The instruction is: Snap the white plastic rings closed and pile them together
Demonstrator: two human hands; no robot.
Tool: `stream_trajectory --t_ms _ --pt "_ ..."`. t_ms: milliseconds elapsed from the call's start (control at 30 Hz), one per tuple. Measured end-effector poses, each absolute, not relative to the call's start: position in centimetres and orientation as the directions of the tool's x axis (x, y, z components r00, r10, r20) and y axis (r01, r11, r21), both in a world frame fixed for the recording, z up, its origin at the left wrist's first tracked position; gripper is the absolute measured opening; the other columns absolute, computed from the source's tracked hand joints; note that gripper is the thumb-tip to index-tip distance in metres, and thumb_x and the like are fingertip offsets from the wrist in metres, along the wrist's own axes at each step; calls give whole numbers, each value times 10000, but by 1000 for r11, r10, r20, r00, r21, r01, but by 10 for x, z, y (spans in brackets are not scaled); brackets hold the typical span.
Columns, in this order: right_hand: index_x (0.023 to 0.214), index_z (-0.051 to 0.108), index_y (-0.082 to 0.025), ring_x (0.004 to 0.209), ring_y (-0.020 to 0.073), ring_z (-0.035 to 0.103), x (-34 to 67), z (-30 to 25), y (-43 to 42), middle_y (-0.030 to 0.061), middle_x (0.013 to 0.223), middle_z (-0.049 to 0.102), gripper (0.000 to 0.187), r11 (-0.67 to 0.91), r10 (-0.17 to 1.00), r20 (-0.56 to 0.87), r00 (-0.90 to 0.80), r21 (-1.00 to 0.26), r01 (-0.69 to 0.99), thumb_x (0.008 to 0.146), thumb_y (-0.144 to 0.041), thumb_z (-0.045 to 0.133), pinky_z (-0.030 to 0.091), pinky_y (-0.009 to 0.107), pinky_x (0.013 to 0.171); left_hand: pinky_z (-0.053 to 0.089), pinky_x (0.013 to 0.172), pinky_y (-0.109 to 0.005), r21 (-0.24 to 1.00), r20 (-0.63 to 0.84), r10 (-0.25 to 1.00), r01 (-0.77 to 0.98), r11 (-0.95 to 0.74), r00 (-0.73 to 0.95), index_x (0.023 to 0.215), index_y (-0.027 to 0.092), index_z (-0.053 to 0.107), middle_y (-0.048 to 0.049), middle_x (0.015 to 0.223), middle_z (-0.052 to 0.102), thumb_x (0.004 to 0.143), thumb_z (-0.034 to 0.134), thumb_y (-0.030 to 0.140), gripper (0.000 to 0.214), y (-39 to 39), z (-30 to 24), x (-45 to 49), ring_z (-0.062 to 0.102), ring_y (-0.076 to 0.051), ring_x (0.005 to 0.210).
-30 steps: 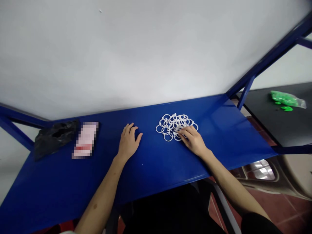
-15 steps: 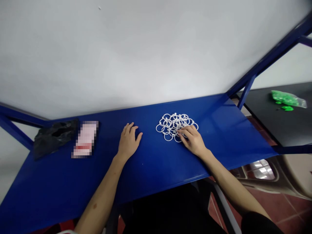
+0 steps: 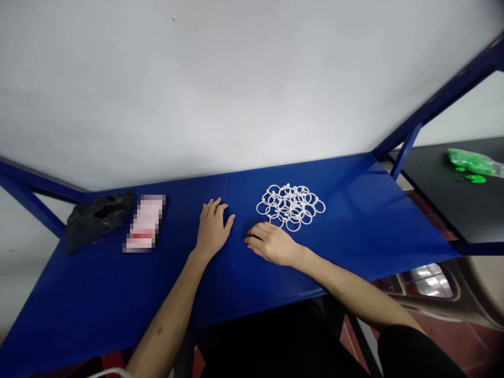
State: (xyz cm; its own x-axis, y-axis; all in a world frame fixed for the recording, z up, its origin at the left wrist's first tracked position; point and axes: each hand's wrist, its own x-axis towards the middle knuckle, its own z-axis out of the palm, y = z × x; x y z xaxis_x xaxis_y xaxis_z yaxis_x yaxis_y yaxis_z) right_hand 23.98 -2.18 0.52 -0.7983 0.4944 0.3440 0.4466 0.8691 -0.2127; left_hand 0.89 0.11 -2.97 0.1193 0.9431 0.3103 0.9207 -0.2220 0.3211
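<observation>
A heap of thin white rings (image 3: 291, 207) with small white knobs lies on the blue table (image 3: 252, 294), many of them overlapping. Just left of the heap's near edge rests my right hand (image 3: 271, 244), palm down, its fingers loosely bent toward the tabletop. No ring shows in its fingers, though the underside of the hand is hidden. My left hand (image 3: 212, 226) lies farther left on the table, fingers spread, with nothing in it. Between the two hands is a small gap of bare blue surface.
On the left lie a crumpled black plastic bag (image 3: 96, 218) and a blurred-out pink and white rectangular item (image 3: 145, 223). At the right, a dark table (image 3: 444, 194) carries a clear bag of green pieces (image 3: 472, 161). Blue frame bars (image 3: 407, 149) rise at both ends.
My right hand has come off the white rings and moved left and nearer to me, onto the tabletop beside them. My left hand keeps its place. The view has shifted slightly.
</observation>
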Motion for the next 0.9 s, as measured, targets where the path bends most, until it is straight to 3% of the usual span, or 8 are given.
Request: stream_trajectory --t_ms 167,467,900 --pt "1099 688 -150 1025 209 632 243 -4 -27 103 1138 697 212 853 515 326 -793 -283 438 1031 -233 505 508 339 861 318 1182 -632 299 288 951 933 -199 111 1213 124 598 -214 1428 552 972 511 354 344 1 -30 11 438 -397 1417" --pt "1090 692 -150 1000 204 634 244 0 -25 95 1120 704 223 834 536 311 -784 -335 438 1034 -241 496 523 348 874 341 1178 -604 240 274 948 943 -231 163 1262 104 588 -220 1445 539 987 488 366 393 0 -28 8 438 -398 1416" --pt "1107 685 -155 1021 200 627 245 -2 -25 101 1145 691 225 822 548 295 -783 -364 439 1036 -248 493 519 356 894 330 1185 -606 246 251 955 943 -222 160 1272 110 584 -222 1459 529 986 478 372 402 0 -26 8 422 -384 1433"
